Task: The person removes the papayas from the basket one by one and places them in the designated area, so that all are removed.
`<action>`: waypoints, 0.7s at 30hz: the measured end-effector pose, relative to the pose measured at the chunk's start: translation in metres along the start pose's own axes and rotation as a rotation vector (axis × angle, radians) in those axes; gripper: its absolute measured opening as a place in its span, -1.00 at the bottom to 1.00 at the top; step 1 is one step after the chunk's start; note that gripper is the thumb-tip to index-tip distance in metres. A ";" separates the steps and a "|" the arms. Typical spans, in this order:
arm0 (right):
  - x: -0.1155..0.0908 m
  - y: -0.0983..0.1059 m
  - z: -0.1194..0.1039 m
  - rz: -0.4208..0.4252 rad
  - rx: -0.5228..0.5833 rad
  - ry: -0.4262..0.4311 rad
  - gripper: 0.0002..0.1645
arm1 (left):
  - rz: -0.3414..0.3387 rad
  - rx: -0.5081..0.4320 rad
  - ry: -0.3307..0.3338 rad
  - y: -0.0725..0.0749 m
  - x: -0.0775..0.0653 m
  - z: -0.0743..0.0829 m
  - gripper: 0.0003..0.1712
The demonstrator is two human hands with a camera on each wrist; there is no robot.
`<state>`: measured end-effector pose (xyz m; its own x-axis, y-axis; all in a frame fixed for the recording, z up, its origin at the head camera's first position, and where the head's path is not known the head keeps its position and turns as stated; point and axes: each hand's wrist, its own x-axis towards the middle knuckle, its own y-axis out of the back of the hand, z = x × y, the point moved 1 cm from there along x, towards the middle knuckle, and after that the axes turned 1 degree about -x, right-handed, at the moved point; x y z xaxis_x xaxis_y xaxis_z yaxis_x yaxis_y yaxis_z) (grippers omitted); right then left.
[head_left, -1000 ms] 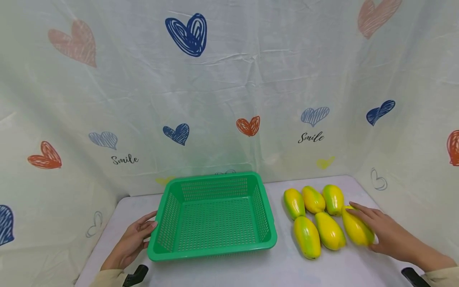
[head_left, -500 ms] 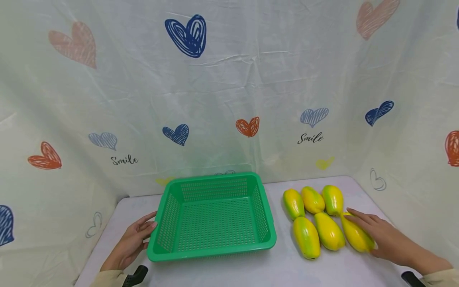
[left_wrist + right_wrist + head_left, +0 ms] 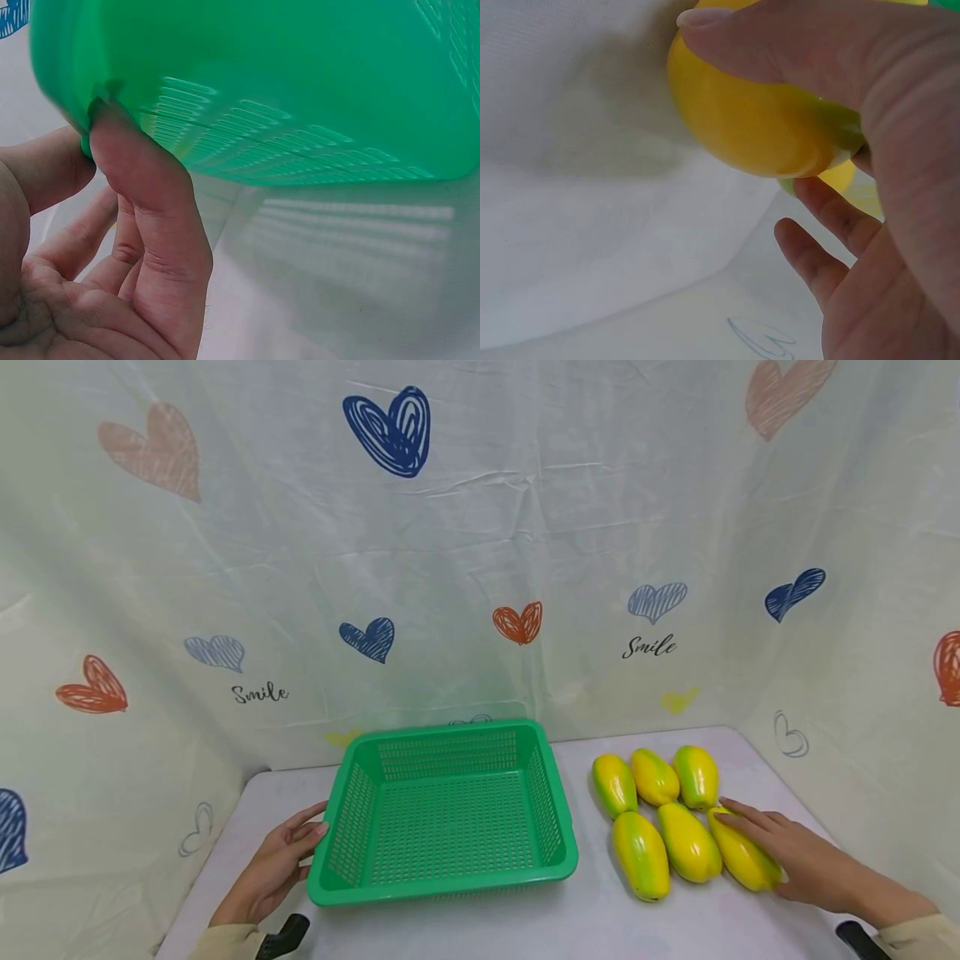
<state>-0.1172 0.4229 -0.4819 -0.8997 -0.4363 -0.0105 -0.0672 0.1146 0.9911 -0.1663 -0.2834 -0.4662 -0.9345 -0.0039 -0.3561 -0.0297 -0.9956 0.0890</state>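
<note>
A green plastic basket with mesh walls stands on the table. My left hand is at its left side; in the left wrist view, thumb and forefinger pinch the rim of the basket. To the right lie several yellow-green papayas in two rows. My right hand holds the front-right papaya, thumb toward its near end and fingers at the far end. In the right wrist view the thumb presses on this papaya, while two other fingers stand off it. Its underside is hidden.
The front-middle papaya and front-left papaya lie beside the held one. Three more form the back row, one being the back-right papaya. Behind the white table hangs a curtain printed with hearts.
My right hand has shifted the front-right papaya slightly left and nearer, up beside the front-middle one. The left hand and the basket have stayed put.
</note>
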 end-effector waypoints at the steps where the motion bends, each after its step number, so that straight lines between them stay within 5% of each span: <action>1: 0.000 0.000 0.000 0.000 -0.003 0.004 0.32 | -0.001 -0.001 -0.001 0.000 0.000 0.000 -0.27; 21: 0.007 0.010 -0.006 -0.070 0.042 0.012 0.26 | 0.001 0.022 -0.007 -0.001 0.000 0.001 -0.29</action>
<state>-0.1219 0.4152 -0.4711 -0.8871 -0.4549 -0.0780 -0.1484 0.1210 0.9815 -0.1664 -0.2826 -0.4653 -0.9370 -0.0040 -0.3494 -0.0369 -0.9932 0.1102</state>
